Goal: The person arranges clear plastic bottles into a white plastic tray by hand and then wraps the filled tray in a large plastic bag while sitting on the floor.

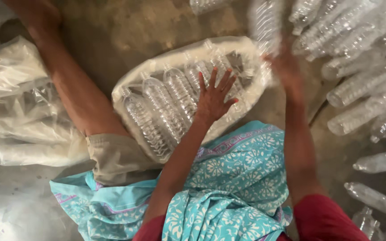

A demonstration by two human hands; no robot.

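Note:
A clear plastic bag [126, 85] lies open on the floor in front of me, with several empty clear plastic bottles [157, 105] laid side by side in it. My left hand [214, 96] rests flat on those bottles, fingers spread. My right hand [283, 62] is blurred at the bag's right end and grips a clear ribbed bottle [264, 24] that stands up above it.
A heap of loose clear bottles [358, 53] covers the right side. Crumpled plastic sheeting [18, 102] lies at the left. My bare leg [74, 89] stretches along the bag's left side, and turquoise patterned cloth [228, 187] covers my lap. The floor is bare concrete [121, 31].

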